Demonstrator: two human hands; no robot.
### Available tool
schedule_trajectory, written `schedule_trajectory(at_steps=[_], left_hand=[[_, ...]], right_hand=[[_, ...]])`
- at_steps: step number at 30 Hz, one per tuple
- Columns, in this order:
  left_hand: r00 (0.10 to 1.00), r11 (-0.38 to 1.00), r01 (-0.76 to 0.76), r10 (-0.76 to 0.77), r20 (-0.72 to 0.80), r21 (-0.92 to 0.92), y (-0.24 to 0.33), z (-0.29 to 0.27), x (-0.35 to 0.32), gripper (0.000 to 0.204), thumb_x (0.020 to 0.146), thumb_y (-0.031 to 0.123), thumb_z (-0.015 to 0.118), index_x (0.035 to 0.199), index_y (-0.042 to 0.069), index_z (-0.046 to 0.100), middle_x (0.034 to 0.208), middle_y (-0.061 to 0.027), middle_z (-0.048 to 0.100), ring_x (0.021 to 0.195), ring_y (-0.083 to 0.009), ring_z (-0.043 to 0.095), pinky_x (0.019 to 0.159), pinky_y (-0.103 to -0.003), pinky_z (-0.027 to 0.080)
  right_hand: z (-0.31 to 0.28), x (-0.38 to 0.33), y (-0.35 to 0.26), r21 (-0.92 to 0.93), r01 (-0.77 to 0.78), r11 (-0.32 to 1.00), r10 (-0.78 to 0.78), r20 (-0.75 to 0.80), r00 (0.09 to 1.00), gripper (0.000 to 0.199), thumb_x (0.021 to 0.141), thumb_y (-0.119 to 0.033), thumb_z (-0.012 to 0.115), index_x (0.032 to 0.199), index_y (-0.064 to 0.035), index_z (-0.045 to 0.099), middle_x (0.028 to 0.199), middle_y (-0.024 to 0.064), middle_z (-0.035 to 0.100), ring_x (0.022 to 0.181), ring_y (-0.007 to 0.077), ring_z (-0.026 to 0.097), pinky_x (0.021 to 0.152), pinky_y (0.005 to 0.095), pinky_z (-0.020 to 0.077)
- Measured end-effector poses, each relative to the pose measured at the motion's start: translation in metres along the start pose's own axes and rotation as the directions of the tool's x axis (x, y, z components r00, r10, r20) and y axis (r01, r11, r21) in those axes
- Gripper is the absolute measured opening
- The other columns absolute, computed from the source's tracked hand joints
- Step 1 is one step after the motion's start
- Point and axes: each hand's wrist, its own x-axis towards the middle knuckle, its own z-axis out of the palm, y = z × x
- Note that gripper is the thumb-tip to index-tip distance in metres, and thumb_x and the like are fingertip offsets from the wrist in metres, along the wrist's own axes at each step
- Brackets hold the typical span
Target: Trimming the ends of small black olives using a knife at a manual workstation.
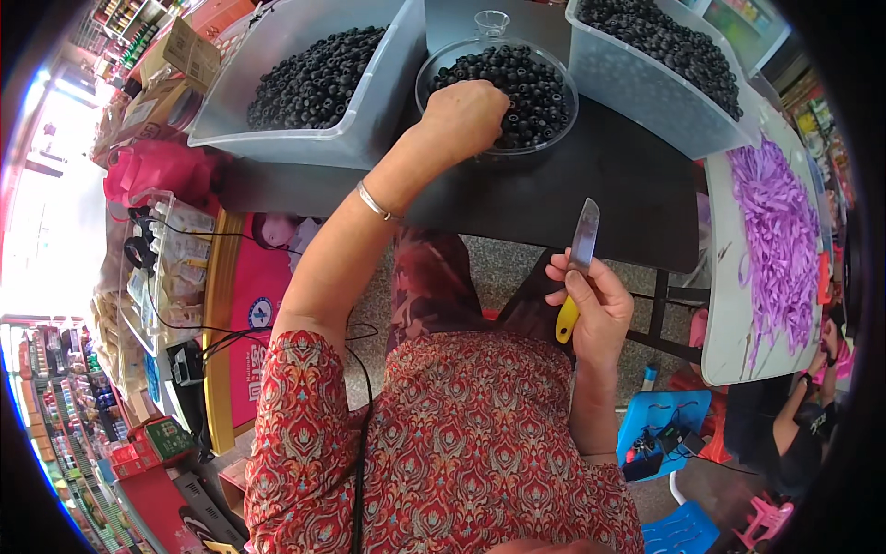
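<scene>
My left hand (466,115) reaches over the near edge of a clear round bowl (574,109) heaped with small black ring-like pieces (521,78), each with a hole. Its fingers curl down and inward, and the back of the hand hides what they hold. Lower and to the right, my right hand (602,314) grips a knife (585,235) by its yellow handle. The blade points up, just off the front edge of the dark table (637,194).
Two translucent bins, one at left (277,138) and one at right (637,92), hold more black pieces. A small clear cup (492,22) stands behind the bowl. Purple strips (775,240) cover a white table (724,342) at right. A blue chair (669,415) stands below; another person (784,425) is nearby.
</scene>
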Motion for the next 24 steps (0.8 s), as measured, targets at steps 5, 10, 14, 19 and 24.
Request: schedule_trajectory(at_steps=[5,10,14,19,24], left_hand=[[0.99,0.974,-0.084,0.058,-0.126,-0.21,-0.009,0.009,-0.001,0.01,0.075,0.016,0.065,0.077,0.006,0.067,0.086,-0.0127,0.064,0.083,-0.0307,0.063,0.07,-0.043,0.05],[0.995,0.971,-0.031,0.007,-0.104,-0.235,-0.009,0.009,-0.01,0.013,0.075,0.018,0.067,0.082,0.006,0.067,0.084,-0.0124,0.064,0.083,-0.0321,0.062,0.071,-0.043,0.05],[0.999,0.986,-0.031,0.034,0.017,-0.163,-0.004,0.008,0.002,0.016,0.076,0.02,0.068,0.085,0.007,0.067,0.086,-0.013,0.066,0.086,-0.0321,0.063,0.072,-0.042,0.05],[1.0,0.97,0.002,0.004,0.023,-0.243,-0.007,0.011,0.002,0.02,0.075,0.022,0.07,0.088,0.006,0.067,0.088,-0.0137,0.066,0.087,-0.0322,0.063,0.073,-0.042,0.05],[0.981,0.934,-0.161,0.116,-0.156,-0.32,-0.011,0.021,0.001,0.018,0.074,0.015,0.069,0.088,0.004,0.065,0.077,-0.0119,0.063,0.074,-0.0309,0.061,0.068,-0.038,0.049]], right_hand=[[-0.006,0.0,0.002,0.017,0.012,1.0,-0.011,-0.012,1.0,0.024,0.09,-0.003,0.056,0.113,0.0045,0.059,0.104,0.0147,0.065,0.091,0.0201,0.065,0.067,0.0279,0.057],[-0.002,0.002,0.003,0.02,0.007,1.0,-0.007,-0.016,1.0,0.025,0.089,-0.003,0.057,0.113,0.0051,0.059,0.101,0.0159,0.065,0.09,0.021,0.066,0.063,0.0269,0.0561],[0.004,0.002,0.002,0.015,-0.012,1.0,0.012,0.01,1.0,0.025,0.089,-0.003,0.057,0.113,0.0052,0.059,0.102,0.016,0.065,0.09,0.0208,0.066,0.064,0.0268,0.0561],[0.004,0.001,0.002,0.01,-0.014,1.0,0.014,0.014,1.0,0.025,0.089,-0.003,0.057,0.113,0.0053,0.059,0.102,0.0159,0.065,0.089,0.0205,0.066,0.064,0.0269,0.056],[0.004,-0.003,0.005,0.003,-0.018,1.0,0.017,0.016,1.0,0.025,0.089,-0.003,0.057,0.113,0.0049,0.059,0.102,0.0154,0.065,0.089,0.0203,0.066,0.064,0.0268,0.056]])
